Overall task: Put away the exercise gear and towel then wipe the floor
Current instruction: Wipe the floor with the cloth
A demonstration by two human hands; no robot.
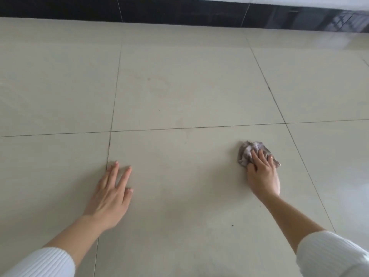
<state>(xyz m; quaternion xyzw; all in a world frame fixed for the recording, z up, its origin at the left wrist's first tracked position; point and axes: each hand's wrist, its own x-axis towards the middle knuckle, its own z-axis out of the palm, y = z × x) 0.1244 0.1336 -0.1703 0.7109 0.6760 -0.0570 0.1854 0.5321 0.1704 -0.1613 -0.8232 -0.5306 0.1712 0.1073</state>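
A crumpled grey cloth lies on the beige tiled floor at the right of the view. My right hand lies on top of the cloth with its fingers curled into the fabric, pressing it against the tile. Part of the cloth is hidden under the palm. My left hand rests flat on the floor at the lower left, fingers straight and spread, holding nothing. Both arms wear white ribbed sleeves pushed up the forearms.
A dark glossy skirting band runs along the far edge of the floor, with a white surface above it. A small dark speck lies on the tile between my arms. Faint smudges mark the middle tile.
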